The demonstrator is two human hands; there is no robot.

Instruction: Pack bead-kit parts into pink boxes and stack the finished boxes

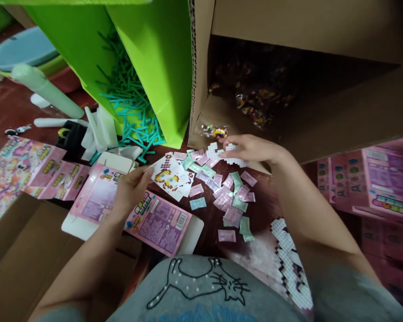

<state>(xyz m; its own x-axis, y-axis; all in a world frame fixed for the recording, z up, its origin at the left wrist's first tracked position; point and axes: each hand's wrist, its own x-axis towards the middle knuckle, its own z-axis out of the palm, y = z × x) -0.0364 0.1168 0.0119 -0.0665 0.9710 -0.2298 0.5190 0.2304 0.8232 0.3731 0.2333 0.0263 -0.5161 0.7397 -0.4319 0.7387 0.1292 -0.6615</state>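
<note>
My left hand (134, 188) is closed on a few white cards (171, 176) with coloured pixel pictures, gripping their left edge between thumb and fingers. Below it lie pink printed boxes, one (159, 223) with its white end flap out. Over white gridded plates (213, 152) at the large carton's front edge, my right hand (250, 148) has its fingers apart. Its fingertips are beside a small clear bag of coloured beads (215, 130); whether they touch it I cannot tell. Small pink, green and blue sachets (225, 197) lie scattered between my hands.
A brown carton (302, 129) holds more bead bags (255, 105) in its dark interior. Teal sticks (134, 107) spill from a bright green box (151, 67). Basins (23, 49) stand at left; more pink boxes (389, 179) are stacked at right. Gridded white plates (290, 264) lie near my body.
</note>
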